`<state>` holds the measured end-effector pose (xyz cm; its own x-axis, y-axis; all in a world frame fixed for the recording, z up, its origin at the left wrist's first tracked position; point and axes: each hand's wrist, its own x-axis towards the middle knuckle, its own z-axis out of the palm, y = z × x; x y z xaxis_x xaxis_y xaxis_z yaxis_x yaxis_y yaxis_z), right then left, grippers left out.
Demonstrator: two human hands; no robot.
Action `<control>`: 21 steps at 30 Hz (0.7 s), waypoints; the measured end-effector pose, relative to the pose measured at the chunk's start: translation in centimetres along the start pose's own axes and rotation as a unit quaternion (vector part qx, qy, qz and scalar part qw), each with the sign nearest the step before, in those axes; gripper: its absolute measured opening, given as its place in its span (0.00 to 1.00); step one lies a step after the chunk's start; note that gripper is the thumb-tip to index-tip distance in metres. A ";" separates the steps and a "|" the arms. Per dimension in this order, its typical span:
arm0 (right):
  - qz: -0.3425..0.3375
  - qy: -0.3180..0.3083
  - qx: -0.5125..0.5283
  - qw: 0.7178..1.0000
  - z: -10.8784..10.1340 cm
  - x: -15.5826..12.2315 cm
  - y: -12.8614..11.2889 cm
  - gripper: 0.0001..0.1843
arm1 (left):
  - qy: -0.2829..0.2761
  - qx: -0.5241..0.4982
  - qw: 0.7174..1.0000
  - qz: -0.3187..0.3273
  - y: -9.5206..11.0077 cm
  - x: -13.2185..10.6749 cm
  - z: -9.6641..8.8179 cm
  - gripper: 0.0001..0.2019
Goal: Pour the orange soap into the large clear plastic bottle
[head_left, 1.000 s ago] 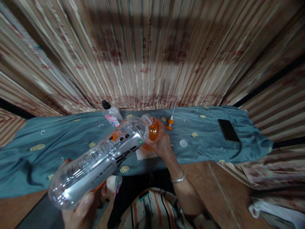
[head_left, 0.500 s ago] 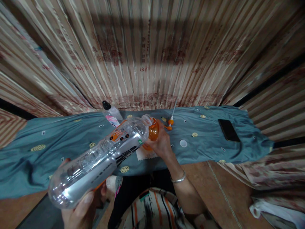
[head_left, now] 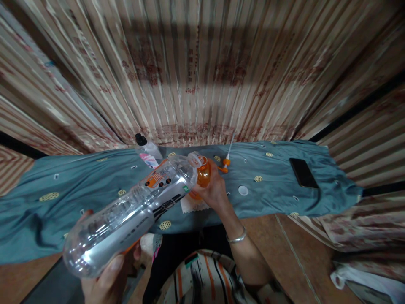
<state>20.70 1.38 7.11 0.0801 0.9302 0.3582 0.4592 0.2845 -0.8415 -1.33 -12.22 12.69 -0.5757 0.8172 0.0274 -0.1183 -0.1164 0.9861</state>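
My left hand [head_left: 109, 274] grips the base of a large clear plastic bottle [head_left: 133, 211], tilted so its open mouth meets the top of a small orange bottle [head_left: 204, 173]. My right hand [head_left: 215, 190] is wrapped round that orange bottle, holding it over a white cloth [head_left: 193, 205] on the teal-covered table [head_left: 63, 202]. An orange pump head with a white tube [head_left: 226, 160] lies just behind the orange bottle. A white round cap [head_left: 243, 190] lies to the right of my right hand.
A small clear bottle with a black cap and pink label [head_left: 147, 151] lies at the back of the table. A black phone [head_left: 303, 172] lies at the right end. Striped curtains [head_left: 202, 76] hang behind the table.
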 end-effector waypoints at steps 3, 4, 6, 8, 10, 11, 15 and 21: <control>0.004 0.003 -0.006 1.000 0.0 0.0 0.1 0.44 | -0.009 -0.009 1.000 0.003 -0.1 0.2 -0.3 0.45; 0.005 0.003 -0.007 1.000 0.1 0.0 0.1 0.44 | -0.011 -0.007 1.000 0.003 -0.1 0.2 -0.3 0.46; 0.006 0.004 -0.007 1.000 0.1 0.0 0.1 0.45 | -0.017 0.004 1.000 -0.003 -0.1 0.2 -0.5 0.46; 0.006 0.004 -0.007 1.000 0.0 -0.1 0.1 0.45 | -0.014 0.009 1.000 -0.010 0.0 0.0 -0.5 0.47; 0.006 0.004 -0.008 1.000 0.1 -0.1 0.1 0.45 | -0.011 0.001 1.000 -0.011 0.0 0.0 -0.5 0.48; 0.006 0.004 -0.009 1.000 0.1 -0.1 0.1 0.45 | -0.009 -0.002 1.000 -0.009 0.0 0.0 -0.4 0.48; 0.002 0.009 -0.015 1.000 0.2 -0.1 0.0 0.46 | 0.002 0.005 1.000 -0.005 -0.1 0.0 -0.2 0.48; 0.000 0.008 -0.012 1.000 0.1 -0.1 0.2 0.46 | 0.011 0.006 1.000 -0.014 -0.2 -0.2 -0.2 0.49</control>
<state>20.67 1.41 6.87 0.0944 0.9263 0.3647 0.4797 0.2787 -0.8320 -1.39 -12.47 12.49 -0.5902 0.8073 -0.0035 -0.1245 -0.0867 0.9884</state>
